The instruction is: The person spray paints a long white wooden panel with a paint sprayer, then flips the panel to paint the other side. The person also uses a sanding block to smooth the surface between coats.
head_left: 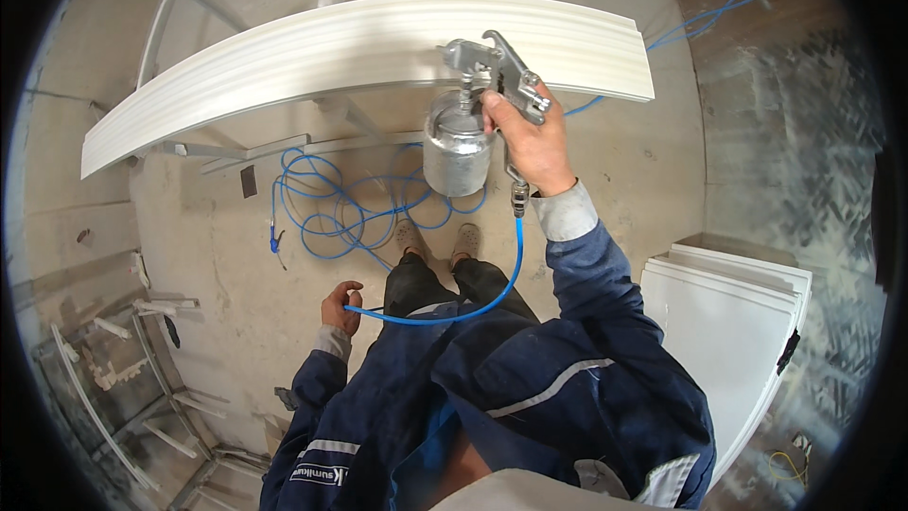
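Note:
My right hand is wrapped round the grip of a silver spray gun, with the thumb near its body. Under the gun hangs its metal paint cup. The nozzle points left, over a long white grooved panel that spans the view ahead of me. From the bottom of the grip a blue air hose loops back across my front to my left side. There my left hand is curled round the hose, low by my left hip.
The panel lies on a metal stand. Coils of blue hose are spread on the floor before my feet. White panels are stacked at my right. A metal rack stands at the lower left.

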Demonstrator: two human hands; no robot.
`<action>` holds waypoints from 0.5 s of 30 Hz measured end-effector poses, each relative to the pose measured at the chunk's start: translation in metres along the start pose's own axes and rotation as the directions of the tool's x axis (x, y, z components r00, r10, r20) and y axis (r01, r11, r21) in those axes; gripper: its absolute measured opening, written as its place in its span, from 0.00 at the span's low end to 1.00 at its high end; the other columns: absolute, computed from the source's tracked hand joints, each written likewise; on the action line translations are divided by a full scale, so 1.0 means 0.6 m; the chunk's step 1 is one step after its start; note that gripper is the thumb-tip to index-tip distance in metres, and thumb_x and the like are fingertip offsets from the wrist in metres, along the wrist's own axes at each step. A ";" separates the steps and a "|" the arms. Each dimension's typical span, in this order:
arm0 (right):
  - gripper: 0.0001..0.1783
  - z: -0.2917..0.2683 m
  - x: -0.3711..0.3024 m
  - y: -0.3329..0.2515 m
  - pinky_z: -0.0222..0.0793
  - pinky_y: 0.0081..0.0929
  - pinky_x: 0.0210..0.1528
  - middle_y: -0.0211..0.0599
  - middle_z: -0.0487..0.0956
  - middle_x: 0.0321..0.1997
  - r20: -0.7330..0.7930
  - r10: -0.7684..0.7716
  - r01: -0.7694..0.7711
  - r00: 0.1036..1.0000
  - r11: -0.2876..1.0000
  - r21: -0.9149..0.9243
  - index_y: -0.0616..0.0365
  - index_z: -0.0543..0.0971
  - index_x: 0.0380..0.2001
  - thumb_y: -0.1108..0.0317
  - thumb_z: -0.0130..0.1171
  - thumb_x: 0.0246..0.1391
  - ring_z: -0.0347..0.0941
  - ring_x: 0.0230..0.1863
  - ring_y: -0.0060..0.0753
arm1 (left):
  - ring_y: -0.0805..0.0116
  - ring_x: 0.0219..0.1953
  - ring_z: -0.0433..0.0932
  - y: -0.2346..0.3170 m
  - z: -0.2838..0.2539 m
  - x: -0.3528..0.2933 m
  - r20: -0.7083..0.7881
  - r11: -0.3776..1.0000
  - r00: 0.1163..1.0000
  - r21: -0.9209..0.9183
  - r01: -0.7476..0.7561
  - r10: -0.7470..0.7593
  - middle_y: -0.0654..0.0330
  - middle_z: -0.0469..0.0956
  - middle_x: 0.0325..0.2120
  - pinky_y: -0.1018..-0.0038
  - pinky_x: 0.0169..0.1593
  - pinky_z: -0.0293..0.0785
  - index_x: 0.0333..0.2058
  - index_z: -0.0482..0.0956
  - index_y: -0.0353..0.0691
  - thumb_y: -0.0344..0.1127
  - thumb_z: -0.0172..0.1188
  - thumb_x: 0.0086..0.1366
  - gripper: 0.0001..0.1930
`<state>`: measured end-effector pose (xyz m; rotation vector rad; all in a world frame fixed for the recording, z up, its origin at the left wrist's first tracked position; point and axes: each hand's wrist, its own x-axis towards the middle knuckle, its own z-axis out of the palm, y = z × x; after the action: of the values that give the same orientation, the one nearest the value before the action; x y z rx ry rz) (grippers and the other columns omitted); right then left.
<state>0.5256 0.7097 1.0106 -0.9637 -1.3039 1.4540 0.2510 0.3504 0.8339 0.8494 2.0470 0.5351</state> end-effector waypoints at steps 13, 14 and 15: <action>0.09 -0.241 -0.043 0.006 0.70 0.20 0.32 0.28 0.80 0.31 -0.533 -0.190 0.018 0.825 0.950 -0.312 0.61 0.76 0.42 0.69 0.62 0.64 0.74 0.30 0.17 | 0.67 0.19 0.75 0.078 0.051 0.032 0.132 0.974 0.984 0.174 -0.146 0.124 0.57 0.75 0.15 0.67 0.29 0.73 0.41 0.84 0.45 0.36 0.57 0.63 0.11; 0.07 -0.257 -0.048 0.001 0.69 0.20 0.30 0.27 0.79 0.29 -0.556 -0.232 0.041 0.798 0.942 -0.334 0.59 0.75 0.39 0.69 0.62 0.64 0.73 0.28 0.17 | 0.66 0.19 0.75 0.089 0.059 0.033 0.140 0.967 0.978 0.177 -0.181 0.158 0.57 0.75 0.15 0.67 0.29 0.73 0.42 0.84 0.45 0.36 0.57 0.63 0.11; 0.07 -0.273 -0.054 -0.006 0.69 0.20 0.30 0.27 0.79 0.29 -0.587 -0.231 0.020 0.776 0.939 -0.342 0.59 0.75 0.39 0.69 0.62 0.64 0.73 0.28 0.17 | 0.66 0.19 0.75 0.100 0.066 0.032 0.157 0.962 0.975 0.201 -0.187 0.157 0.57 0.75 0.15 0.66 0.30 0.73 0.42 0.84 0.45 0.36 0.57 0.63 0.11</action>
<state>0.6914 0.7216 0.9917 -1.3938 -1.0794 0.7109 0.2979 0.4077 0.8390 1.1696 1.9355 0.3406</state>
